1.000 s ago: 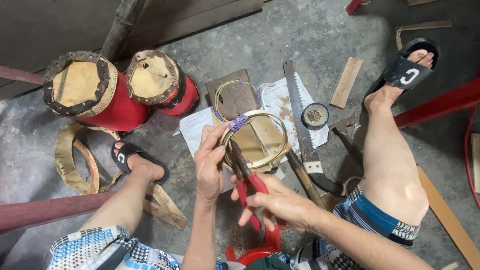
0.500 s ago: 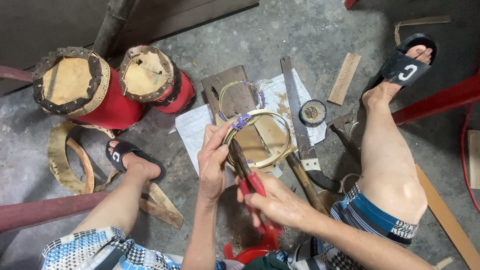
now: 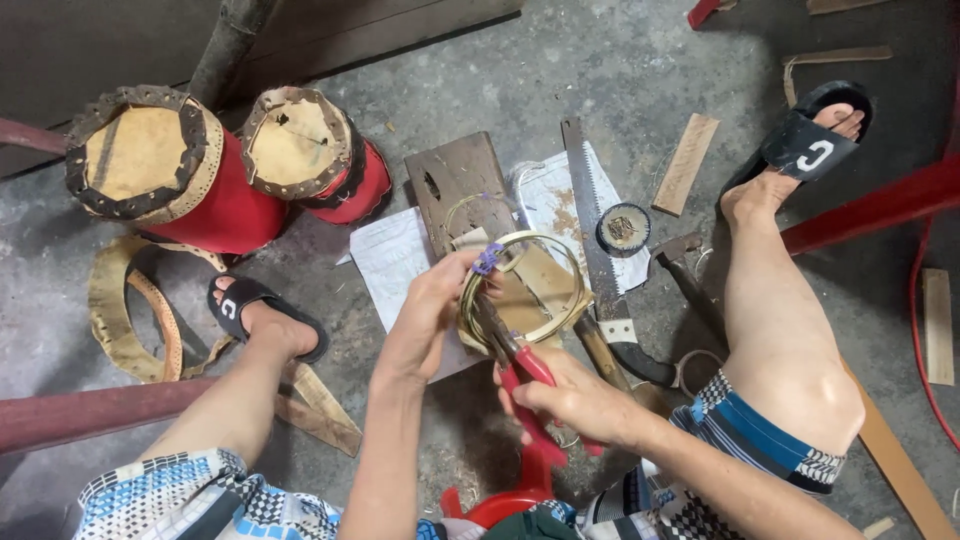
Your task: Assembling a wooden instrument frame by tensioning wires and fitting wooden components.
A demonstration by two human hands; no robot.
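The fingers [image 3: 462,272] of the left hand [image 3: 425,315] are pinched on the rim of a ring of coiled golden wire [image 3: 525,290], just beside a small purple tie [image 3: 487,260] wound on that rim. The ring is held tilted above the floor, between the two hands. The right hand [image 3: 575,400] is wrapped tightly around the red handles of a pair of pliers [image 3: 515,370]; the dark nose of the tool is laid against the near side of the ring — whether the wire is actually gripped there cannot be told.

Under the ring, a dark wooden board [image 3: 450,180] and sheets of white paper [image 3: 395,260] are spread on the grey concrete floor [image 3: 620,60]. A handsaw [image 3: 590,215] is laid across the paper, and a small round tin [image 3: 623,228] is set just beside its blade. Two red drums [image 3: 230,170] with tan skins are stood to the left, touching each other, with loose tan leather strips [image 3: 125,310] lying near them. Black sandals are worn on both feet — the left one [image 3: 260,310] near the strips, the right one [image 3: 805,140] well apart, past the saw.
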